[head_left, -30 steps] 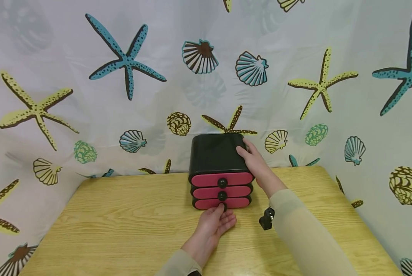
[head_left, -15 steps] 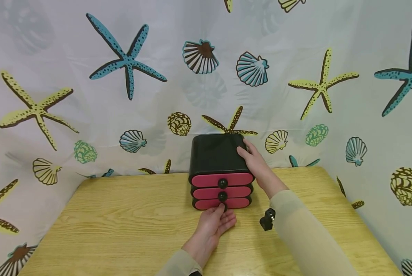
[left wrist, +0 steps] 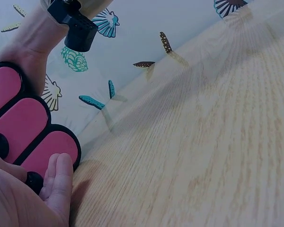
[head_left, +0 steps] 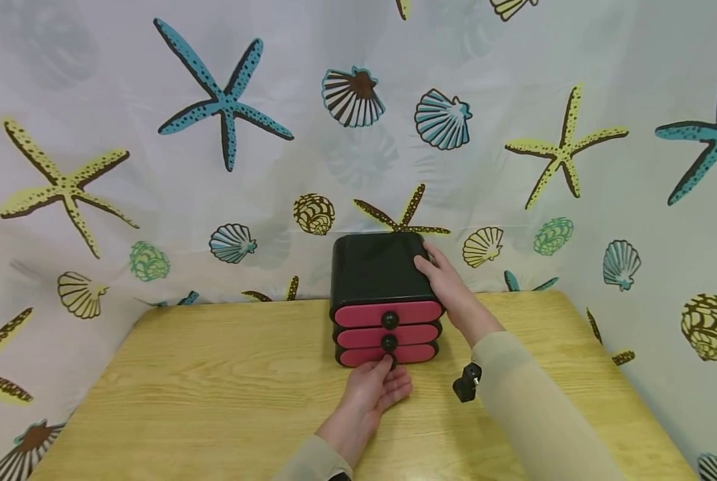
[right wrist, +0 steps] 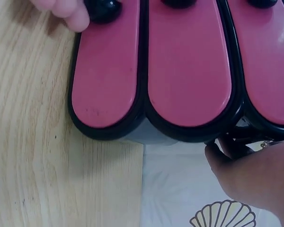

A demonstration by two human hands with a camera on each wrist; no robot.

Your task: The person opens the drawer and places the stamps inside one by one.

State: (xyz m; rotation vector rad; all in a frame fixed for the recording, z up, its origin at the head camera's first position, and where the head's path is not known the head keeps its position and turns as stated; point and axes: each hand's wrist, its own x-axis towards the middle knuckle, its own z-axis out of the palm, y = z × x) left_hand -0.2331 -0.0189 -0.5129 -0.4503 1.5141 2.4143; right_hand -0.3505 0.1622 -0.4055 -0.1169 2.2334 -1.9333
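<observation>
A small three-drawer cabinet (head_left: pixel 376 267) with a black shell, pink drawer fronts and round black knobs stands on the table. All its drawers look pushed in. At the lowest drawer, my left hand (head_left: pixel 367 394) pinches the bottom knob (left wrist: pixel 34 181) between thumb and fingers, the other fingers stretched out below it. My right hand (head_left: pixel 451 284) holds the cabinet's upper right side, its thumb on the top and its fingers down the side. In the right wrist view, some fingers of the right hand (right wrist: pixel 255 177) are hidden behind the top drawer's edge.
The wood-grain table (head_left: pixel 232 387) extends around the cabinet. Behind it and along the sides hangs a white cloth (head_left: pixel 262 194) printed with starfish and shells. A small black camera (head_left: pixel 468 383) is strapped at the right wrist.
The head view has shifted very slightly. Both hands and the cabinet keep their places, and the drawers look the same.
</observation>
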